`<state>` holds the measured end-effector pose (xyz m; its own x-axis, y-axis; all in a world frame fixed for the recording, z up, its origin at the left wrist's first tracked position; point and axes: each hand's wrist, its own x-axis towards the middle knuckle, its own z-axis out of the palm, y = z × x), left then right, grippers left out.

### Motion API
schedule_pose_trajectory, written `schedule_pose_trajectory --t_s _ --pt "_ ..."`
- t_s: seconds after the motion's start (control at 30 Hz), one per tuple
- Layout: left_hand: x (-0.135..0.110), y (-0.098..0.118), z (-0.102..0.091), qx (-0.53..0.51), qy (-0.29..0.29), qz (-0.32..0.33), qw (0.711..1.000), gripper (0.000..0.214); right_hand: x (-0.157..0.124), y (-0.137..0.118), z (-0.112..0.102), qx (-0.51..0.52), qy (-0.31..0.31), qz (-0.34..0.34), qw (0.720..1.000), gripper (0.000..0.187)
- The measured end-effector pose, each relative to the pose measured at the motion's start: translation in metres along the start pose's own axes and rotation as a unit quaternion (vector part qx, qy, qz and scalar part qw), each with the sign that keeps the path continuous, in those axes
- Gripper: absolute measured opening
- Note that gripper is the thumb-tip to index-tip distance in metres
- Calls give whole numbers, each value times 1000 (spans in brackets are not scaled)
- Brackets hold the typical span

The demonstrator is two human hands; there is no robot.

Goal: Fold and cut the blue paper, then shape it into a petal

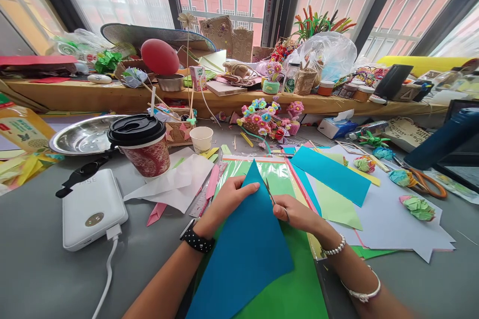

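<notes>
A large blue sheet of paper (247, 239), pointed at its top, is pinched near that tip by my left hand (234, 199), thumb on the front. My right hand (294, 212) grips a small pair of scissors (270, 192), whose blades stand at the sheet's right edge just below the tip. Whether the blades are closed on the paper I cannot tell. Beneath lies a green sheet pack (295, 284) in a clear sleeve. A blue paper strip (333, 174) rests to the right over pale green paper (337, 204).
To the left stand a lidded paper cup (145, 154), a white power bank (93, 209) with its cable, and a steel dish (82, 134). Orange-handled scissors (430, 184) and crumpled paper flowers (417, 208) lie right. Behind, a wooden ledge (224, 102) carries many craft items.
</notes>
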<state>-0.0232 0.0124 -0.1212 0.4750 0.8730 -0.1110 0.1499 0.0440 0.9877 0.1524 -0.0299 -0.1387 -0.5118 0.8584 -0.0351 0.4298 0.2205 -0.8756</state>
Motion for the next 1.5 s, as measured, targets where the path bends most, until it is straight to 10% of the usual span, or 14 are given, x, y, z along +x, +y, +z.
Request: schedule_pose_trajectory --t_s 1.5 --pt "-2 2 2 34 6 35 999 33 0 5 2 86 -30 -3 996 58"
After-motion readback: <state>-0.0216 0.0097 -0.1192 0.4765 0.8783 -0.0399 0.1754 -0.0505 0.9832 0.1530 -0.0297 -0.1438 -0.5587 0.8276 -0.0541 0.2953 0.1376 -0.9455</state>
